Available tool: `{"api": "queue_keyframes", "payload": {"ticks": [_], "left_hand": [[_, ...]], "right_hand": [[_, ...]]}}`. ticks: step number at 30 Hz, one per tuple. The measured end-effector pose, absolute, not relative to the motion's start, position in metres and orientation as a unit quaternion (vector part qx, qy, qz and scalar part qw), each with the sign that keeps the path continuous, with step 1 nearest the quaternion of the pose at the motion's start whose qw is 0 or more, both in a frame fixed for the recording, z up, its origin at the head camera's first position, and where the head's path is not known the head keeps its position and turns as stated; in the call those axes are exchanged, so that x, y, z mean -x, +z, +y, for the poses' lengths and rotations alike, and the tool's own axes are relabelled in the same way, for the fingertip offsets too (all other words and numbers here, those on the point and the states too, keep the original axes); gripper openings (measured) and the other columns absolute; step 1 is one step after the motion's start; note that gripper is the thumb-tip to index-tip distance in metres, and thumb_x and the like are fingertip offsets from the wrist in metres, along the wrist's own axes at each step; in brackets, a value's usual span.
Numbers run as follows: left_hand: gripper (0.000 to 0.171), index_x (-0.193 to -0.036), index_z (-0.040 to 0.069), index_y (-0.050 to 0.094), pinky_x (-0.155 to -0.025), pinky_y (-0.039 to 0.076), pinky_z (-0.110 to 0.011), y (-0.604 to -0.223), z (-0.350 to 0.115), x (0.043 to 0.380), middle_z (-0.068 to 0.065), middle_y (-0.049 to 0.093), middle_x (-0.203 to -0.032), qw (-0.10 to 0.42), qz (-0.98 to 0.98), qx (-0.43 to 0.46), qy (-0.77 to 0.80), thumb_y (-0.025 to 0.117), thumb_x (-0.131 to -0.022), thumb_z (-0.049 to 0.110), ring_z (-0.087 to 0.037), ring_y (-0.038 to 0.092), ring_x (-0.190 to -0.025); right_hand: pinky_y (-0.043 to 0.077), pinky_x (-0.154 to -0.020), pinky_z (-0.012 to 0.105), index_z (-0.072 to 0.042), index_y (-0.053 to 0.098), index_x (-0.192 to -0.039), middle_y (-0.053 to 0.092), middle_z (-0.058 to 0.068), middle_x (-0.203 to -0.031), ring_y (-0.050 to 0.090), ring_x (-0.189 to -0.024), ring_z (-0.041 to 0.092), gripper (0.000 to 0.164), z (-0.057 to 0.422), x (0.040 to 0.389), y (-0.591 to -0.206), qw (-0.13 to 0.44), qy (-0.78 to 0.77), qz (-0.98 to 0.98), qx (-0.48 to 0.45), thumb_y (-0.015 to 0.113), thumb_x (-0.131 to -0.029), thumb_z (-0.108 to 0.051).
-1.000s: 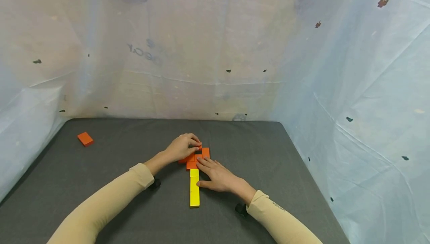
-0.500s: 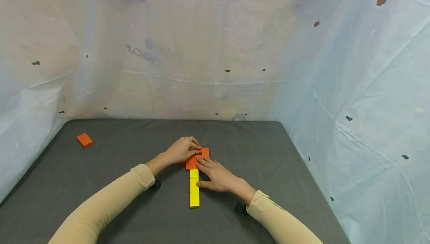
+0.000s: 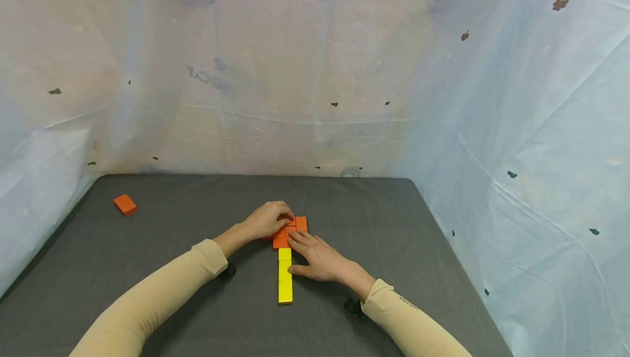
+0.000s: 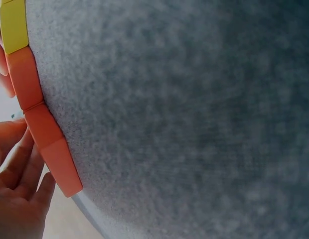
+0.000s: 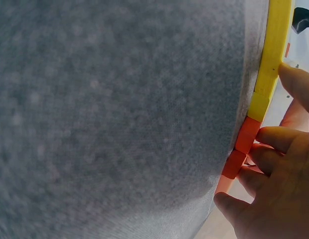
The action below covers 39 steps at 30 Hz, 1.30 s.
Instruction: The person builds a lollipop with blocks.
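Observation:
Flat orange blocks (image 3: 280, 242) lie packed together on the dark table, with a strip of yellow blocks (image 3: 285, 286) joined to their near side. At the far part of the group, my left hand (image 3: 266, 221) pinches a small orange block (image 3: 291, 223) lying level among the others; its fingers partly cover the blocks around it. My right hand (image 3: 320, 258) rests with fingers spread, fingertips on the orange blocks and thumb on the yellow strip (image 5: 275, 50). In the left wrist view, orange side faces (image 4: 60, 167) stand beside my left fingers.
A single orange block (image 3: 125, 204) lies apart at the table's far left. Grey cloth covers the table (image 3: 197, 198). Pale plastic sheeting (image 3: 270, 144) hangs behind it and along both sides.
My left hand has lowered slightly toward me, bringing the small orange block down into the gap among the other orange blocks. My right hand has stayed in place.

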State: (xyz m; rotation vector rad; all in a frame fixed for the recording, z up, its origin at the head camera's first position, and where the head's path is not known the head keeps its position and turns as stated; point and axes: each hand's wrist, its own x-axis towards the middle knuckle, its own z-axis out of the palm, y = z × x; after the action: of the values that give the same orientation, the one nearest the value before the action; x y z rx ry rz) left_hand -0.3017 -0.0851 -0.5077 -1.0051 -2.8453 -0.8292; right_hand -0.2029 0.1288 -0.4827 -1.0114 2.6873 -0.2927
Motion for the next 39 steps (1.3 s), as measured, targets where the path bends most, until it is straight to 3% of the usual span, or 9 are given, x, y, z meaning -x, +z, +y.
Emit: {"api": "queue_keyframes", "payload": {"ticks": [15, 23, 39], "left_hand": [[0.015, -0.113, 0.009, 0.078, -0.096, 0.057, -0.043, -0.506, -0.085, 0.298, -0.006, 0.071, -0.114, 0.000, -0.909, 0.322, -0.265, 0.072, -0.099, 0.009, -0.025, 0.069, -0.107], [0.016, -0.114, 0.013, 0.079, -0.097, 0.056, -0.046, -0.506, -0.094, 0.300, -0.005, 0.071, -0.118, 0.024, -0.911, 0.310, -0.269, 0.073, -0.099, 0.012, -0.026, 0.068, -0.111], [0.030, -0.126, 0.008, 0.074, -0.094, 0.053, -0.060, -0.484, -0.191, 0.310, -0.015, 0.065, -0.133, 0.111, -0.938, 0.207, -0.254, 0.075, -0.098, 0.015, -0.039, 0.062, -0.120]], "right_hand": [[0.025, -0.125, 0.053, -0.013, 0.033, -0.164, 0.022, 0.002, -0.172, 0.018, -0.159, 0.025, 0.075, 0.128, 0.203, -0.482, 0.133, -0.105, 0.925, 0.341, 0.059, -0.104, -0.051], [0.025, -0.125, 0.054, -0.013, 0.034, -0.164, 0.023, 0.002, -0.172, 0.019, -0.159, 0.026, 0.075, 0.127, 0.203, -0.482, 0.134, -0.108, 0.924, 0.340, 0.060, -0.104, -0.051], [0.023, -0.125, 0.055, -0.013, 0.031, -0.165, 0.022, 0.003, -0.172, 0.017, -0.159, 0.028, 0.076, 0.128, 0.201, -0.479, 0.138, -0.122, 0.921, 0.343, 0.060, -0.104, -0.049]]}}
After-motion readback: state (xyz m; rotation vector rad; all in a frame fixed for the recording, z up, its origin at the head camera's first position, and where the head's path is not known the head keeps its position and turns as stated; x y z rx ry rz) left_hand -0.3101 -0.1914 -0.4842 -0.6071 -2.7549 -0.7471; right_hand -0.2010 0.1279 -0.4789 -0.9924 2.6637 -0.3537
